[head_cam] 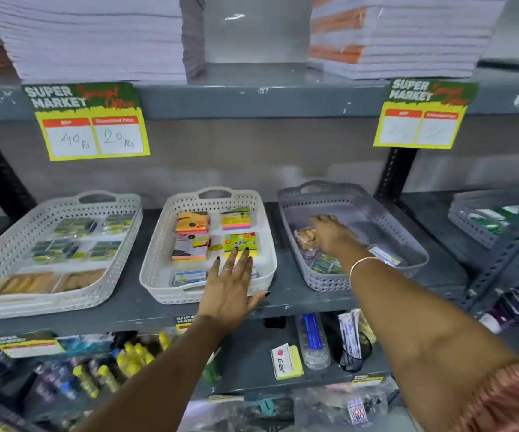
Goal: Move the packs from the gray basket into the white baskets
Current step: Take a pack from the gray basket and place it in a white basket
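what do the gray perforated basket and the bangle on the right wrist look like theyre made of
The gray perforated basket looks like moulded plastic, matte: even colour, a regular punched lattice and a moulded handle slot. The thin bangle on the right wrist looks like polished metal, since it catches a bright highlight; which metal is unclear.

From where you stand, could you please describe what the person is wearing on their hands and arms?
The left hand wears a thin silver ring on one finger, and its nails are painted dark. The right hand has a slim gold-coloured bangle at the wrist. Both forearms are bare; a pinkish-orange textured sleeve shows on the right upper arm.
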### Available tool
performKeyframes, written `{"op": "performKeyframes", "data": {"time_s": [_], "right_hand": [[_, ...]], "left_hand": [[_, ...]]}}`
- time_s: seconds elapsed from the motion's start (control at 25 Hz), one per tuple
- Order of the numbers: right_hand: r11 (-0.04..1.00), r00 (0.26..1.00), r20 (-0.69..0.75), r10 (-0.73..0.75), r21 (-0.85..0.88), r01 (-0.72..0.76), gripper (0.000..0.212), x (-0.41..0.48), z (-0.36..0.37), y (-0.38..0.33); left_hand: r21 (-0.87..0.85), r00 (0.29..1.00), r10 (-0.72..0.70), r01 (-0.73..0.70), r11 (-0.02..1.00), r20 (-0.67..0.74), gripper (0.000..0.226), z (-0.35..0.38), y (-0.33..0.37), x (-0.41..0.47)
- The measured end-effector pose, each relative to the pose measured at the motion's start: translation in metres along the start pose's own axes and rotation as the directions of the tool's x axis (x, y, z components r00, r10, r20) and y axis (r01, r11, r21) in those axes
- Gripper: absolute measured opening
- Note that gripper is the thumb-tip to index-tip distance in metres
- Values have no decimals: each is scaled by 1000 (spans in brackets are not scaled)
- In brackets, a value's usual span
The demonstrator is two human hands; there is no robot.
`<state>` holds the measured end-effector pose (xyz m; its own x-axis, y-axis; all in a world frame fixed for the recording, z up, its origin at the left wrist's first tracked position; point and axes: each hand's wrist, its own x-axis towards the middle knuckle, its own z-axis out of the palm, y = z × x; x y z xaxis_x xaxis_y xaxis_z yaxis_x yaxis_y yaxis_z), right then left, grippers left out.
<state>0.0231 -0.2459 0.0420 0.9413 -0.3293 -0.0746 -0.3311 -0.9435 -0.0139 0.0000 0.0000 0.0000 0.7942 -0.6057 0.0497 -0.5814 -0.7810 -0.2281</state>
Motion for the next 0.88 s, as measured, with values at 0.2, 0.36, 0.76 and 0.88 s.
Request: {"op": "performKeyframes", "data": {"time_s": [0.2, 0.36, 0.76, 0.88], "right_hand": [[994, 995, 96, -13, -108, 23, 46, 21, 3, -6], [982, 999, 33, 4, -187, 3, 50, 25, 10, -10], [998, 998, -56, 41, -36, -43, 51, 23, -32, -37], [1000, 989, -149, -7, 19, 10, 46, 30, -56, -71]], "left_hand": [[7, 996, 39, -38, 999, -81, 76, 7, 0, 3], [16, 996, 38, -37, 999, -74, 75, 7, 0, 1], [-60, 990, 57, -65, 996, -125, 76, 4, -9, -4], [-135, 969, -61, 29, 990, -240, 77, 5, -44, -13]]}}
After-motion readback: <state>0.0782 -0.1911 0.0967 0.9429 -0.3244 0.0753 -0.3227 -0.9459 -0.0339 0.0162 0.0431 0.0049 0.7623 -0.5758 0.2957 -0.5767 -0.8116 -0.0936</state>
